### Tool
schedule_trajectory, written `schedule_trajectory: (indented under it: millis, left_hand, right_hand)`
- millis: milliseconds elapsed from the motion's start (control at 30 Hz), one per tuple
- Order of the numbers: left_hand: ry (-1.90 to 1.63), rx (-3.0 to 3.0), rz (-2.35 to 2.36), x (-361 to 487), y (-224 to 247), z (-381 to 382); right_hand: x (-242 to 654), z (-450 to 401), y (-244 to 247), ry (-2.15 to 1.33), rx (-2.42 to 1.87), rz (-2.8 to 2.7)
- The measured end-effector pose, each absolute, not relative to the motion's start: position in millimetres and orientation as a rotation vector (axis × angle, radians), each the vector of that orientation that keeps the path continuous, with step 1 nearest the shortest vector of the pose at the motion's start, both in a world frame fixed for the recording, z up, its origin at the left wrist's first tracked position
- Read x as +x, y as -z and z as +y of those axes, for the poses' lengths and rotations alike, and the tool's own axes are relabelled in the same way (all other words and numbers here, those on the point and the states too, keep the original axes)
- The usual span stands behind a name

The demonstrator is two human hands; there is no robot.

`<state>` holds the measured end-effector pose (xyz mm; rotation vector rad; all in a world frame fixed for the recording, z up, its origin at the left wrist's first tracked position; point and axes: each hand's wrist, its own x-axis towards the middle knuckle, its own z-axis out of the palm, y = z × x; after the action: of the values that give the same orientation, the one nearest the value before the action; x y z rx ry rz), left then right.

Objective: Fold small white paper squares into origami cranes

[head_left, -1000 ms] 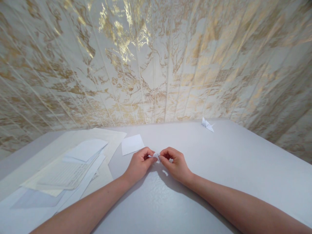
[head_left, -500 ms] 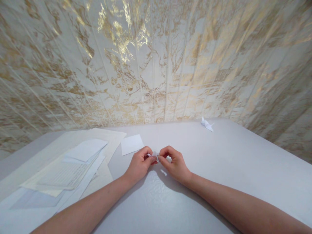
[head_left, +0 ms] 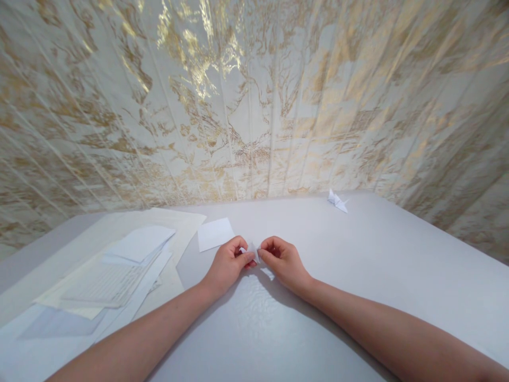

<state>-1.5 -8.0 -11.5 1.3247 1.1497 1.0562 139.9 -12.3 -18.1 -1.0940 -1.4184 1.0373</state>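
In the middle of the frame, the left hand (head_left: 227, 267) and right hand (head_left: 287, 264), fingers nearly closed, both pinch the small folded paper (head_left: 252, 249), which might rip if tugged too hard.

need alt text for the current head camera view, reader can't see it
A left hand and right hand pinch a small folded white paper over a pale table. A folded paper figure sits back right; a white sheet and layered papers lie left, a gold-patterned wall behind.
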Motion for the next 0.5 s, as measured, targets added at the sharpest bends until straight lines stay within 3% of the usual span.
schedule_trajectory:
  millis: [500]
  left_hand:
    - [-1.021, 1.320, 1.145, 1.8, 3.2, -10.7]
  right_hand:
    - [136.6, -14.5, 12.2, -1.226, -1.069, -1.237]
